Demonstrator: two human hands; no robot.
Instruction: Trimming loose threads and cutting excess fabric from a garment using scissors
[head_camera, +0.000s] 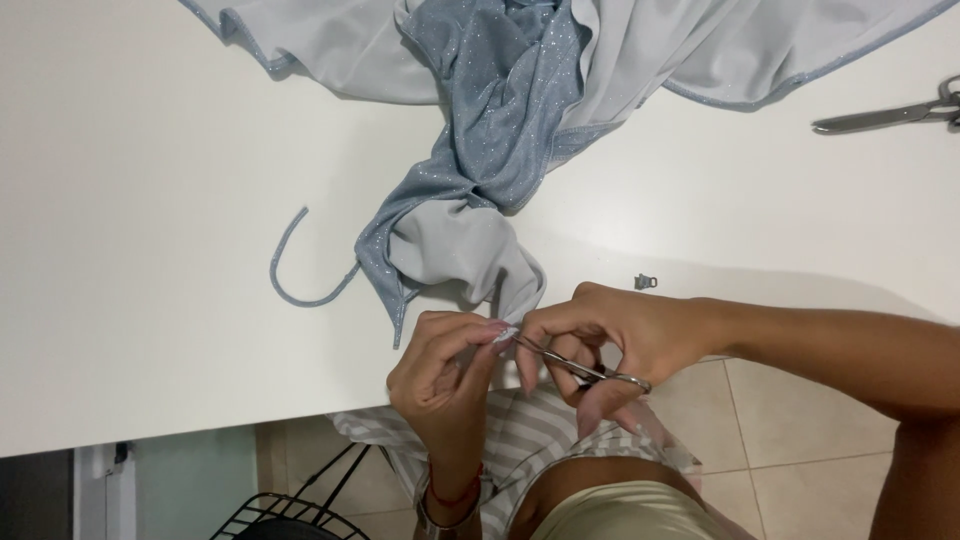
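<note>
Nearest to you, your left hand (445, 365) sits at the near edge of the white table (150, 200), its fingers closed in a pinch on a small piece of the pale grey fabric (470, 245). Your right hand (610, 340) is just beside it, fingers curled around a pair of small metal scissors (585, 370), whose tips meet the pinched spot at your left fingertips. Whether the blades are parted cannot be told. That fabric trails from the pinch up the table to a bunched, glittery blue-grey mass at the far edge. One thin blue strap (290, 270) curves off the fabric toward the left side of the table. One small grey clasp (645, 282) lies on the table just beyond your right hand. Large metal shears (890, 115) rest near the far right corner, well apart from both hands.
</note>
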